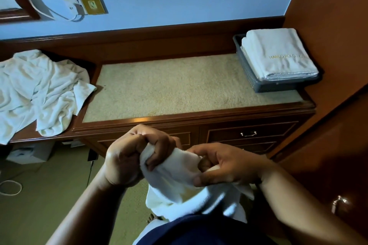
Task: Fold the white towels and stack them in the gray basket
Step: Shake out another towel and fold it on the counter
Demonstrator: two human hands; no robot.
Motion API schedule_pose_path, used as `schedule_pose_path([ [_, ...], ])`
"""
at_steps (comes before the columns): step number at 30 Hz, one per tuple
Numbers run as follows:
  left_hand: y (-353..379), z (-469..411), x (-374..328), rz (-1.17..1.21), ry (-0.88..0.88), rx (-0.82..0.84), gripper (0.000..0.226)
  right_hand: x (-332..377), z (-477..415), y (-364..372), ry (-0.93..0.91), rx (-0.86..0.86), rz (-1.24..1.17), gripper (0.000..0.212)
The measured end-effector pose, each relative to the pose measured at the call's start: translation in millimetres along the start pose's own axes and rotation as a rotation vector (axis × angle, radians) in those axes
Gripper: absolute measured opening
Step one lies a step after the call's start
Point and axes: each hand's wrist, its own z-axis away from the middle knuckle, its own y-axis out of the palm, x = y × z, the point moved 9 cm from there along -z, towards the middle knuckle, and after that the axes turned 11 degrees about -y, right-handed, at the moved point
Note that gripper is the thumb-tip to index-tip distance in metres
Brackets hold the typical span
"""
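1. Low in the frame, the left hand (132, 157) and right hand (223, 167) both grip a bunched white towel (179, 183), fingers curled into it.
2. At middle left lies a loose towel pile (39, 89).
3. At upper right, folded towels (278, 55) fill the gray basket (249, 77) on the dresser (169, 85).

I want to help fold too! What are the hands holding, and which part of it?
One white towel, in both hands. The left hand grips its bunched top; the right hand pinches the cloth right beside it. The rest hangs down.
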Motion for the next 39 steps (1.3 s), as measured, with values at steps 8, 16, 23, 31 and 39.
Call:
schedule_pose_path([
  [8, -7, 1, 2, 0.049, 0.026, -0.060, 0.013, 12, 12, -35, -0.109, -0.310, 0.280, 0.020],
  [16, -35, -4, 81, 0.336, -0.327, -0.416, 0.041, 62, 39, -36, -0.405, -0.608, 0.670, 0.016],
  [23, 2, -17, 107, 0.247, -0.650, -0.289, 0.058, 58, 24, 5, -0.403, -0.369, 0.784, 0.021],
  [31, -57, -41, 53, 0.331, -0.171, -0.674, 0.021, 30, 28, -27, -0.157, -0.556, 0.567, 0.023],
  [39, -28, -53, 35, 0.002, -0.067, -0.535, 0.017, 81, 34, -71, -0.339, -0.770, -0.228, 0.036],
])
